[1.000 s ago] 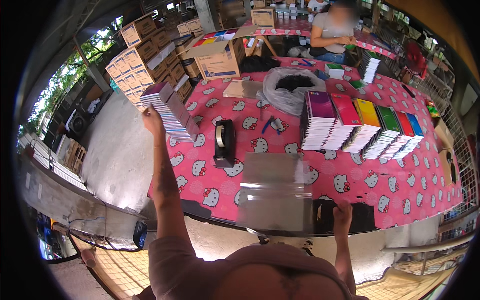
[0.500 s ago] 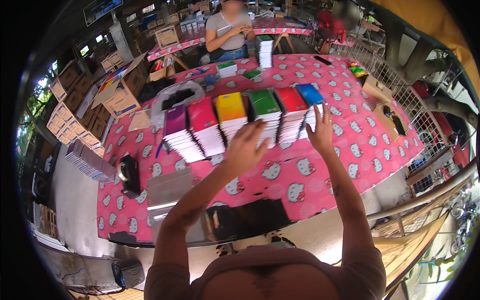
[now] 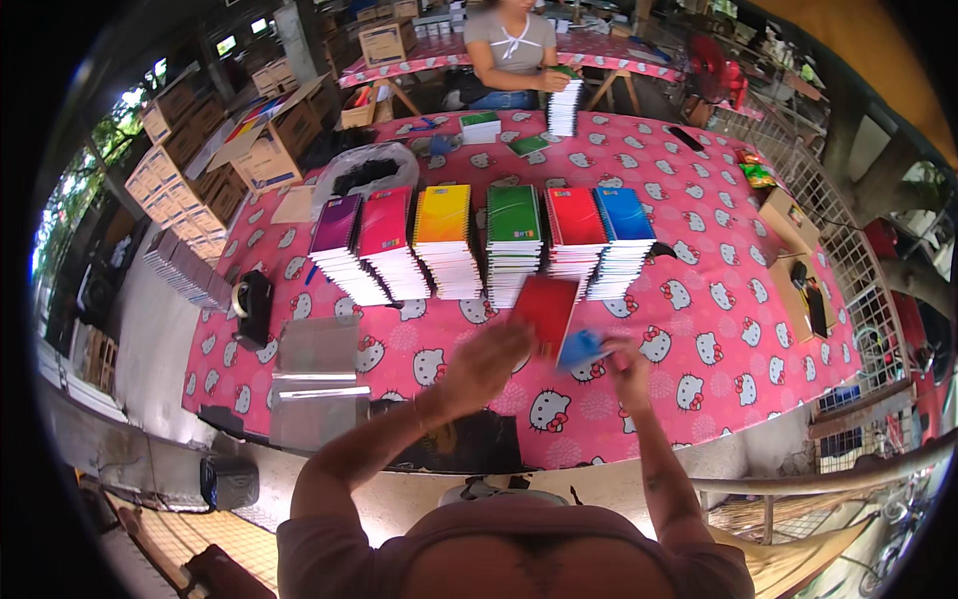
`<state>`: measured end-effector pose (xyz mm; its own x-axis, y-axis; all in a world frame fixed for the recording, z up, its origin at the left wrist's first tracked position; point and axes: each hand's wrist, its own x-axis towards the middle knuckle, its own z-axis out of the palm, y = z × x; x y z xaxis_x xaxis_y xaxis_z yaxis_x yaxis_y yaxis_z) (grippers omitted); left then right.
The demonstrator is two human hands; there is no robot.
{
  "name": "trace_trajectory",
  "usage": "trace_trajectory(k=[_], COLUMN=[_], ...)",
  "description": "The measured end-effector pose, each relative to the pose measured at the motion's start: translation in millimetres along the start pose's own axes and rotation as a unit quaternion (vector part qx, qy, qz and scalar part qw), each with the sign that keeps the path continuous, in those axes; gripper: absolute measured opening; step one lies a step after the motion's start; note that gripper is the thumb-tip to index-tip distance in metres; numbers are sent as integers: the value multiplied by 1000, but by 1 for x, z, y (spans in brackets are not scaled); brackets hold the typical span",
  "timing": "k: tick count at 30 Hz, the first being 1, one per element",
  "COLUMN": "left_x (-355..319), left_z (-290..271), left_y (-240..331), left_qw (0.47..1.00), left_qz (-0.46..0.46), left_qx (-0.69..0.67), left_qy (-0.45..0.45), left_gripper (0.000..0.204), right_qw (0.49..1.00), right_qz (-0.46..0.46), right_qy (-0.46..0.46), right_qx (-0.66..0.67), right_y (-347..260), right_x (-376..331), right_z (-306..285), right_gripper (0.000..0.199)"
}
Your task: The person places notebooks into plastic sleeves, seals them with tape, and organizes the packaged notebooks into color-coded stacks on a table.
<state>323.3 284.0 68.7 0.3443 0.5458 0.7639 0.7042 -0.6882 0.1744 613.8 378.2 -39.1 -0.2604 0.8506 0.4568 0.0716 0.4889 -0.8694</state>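
Red notebook (image 3: 549, 305) and blue notebook (image 3: 579, 350) were at our two hands, above the pink tablecloth (image 3: 743, 329) and in front of a row of stacks. Our left hand (image 3: 489, 359) was at the lower left edge of the red notebook; its fingers were blurred, and therefore we could not tell if they grasped the notebook or only touched it. Our right hand (image 3: 628, 371) had the blue notebook pinched at its right end, with thumb and fingers closed on it. The red notebook was tilted, its lower end near the blue one; whether the two touched each other, we could not tell.

Behind them we had six stacks, side by side, from left to right: purple stack (image 3: 336, 224), pink stack (image 3: 386, 218), yellow stack (image 3: 442, 213), green stack (image 3: 514, 213), red stack (image 3: 576, 217) and blue stack (image 3: 625, 214). At our left lay clear plastic sheets (image 3: 317, 399), and just beyond them stood a black tape dispenser (image 3: 253, 311). Behind the purple stack we saw a translucent plastic bag (image 3: 399, 165) with something black inside. At the far side, a co-worker (image 3: 511, 58) had one hand at the top of a tall notebook pile (image 3: 563, 112), and a green notebook (image 3: 527, 147) lay flat near this pile.
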Motion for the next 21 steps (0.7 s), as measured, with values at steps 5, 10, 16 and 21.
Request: trace_trajectory(k=[5,10,16,21], left_x=[-145,-90,-29,-31], left_z=[28,-7,-110,-117], left_y=[31,-24,-165,-57], left_qw=[969,987,895,952], left_qz=[-95,-97,-203,-164], left_qx=[-88,100,392,253], left_qy=[-208,-82,-59,47], left_gripper=[38,26,45,47], right_qw=[975,949,871,814], right_qz=[-44,-234,-352,-411], right_qy=[-156,-77,-127,-173], right_qx=[-155,-198,-319,-372], right_y=[36,-68,-94,-117], right_x=[-18,86,183,74], right_z=[61,137,226,154], right_gripper=[32,40,46,44])
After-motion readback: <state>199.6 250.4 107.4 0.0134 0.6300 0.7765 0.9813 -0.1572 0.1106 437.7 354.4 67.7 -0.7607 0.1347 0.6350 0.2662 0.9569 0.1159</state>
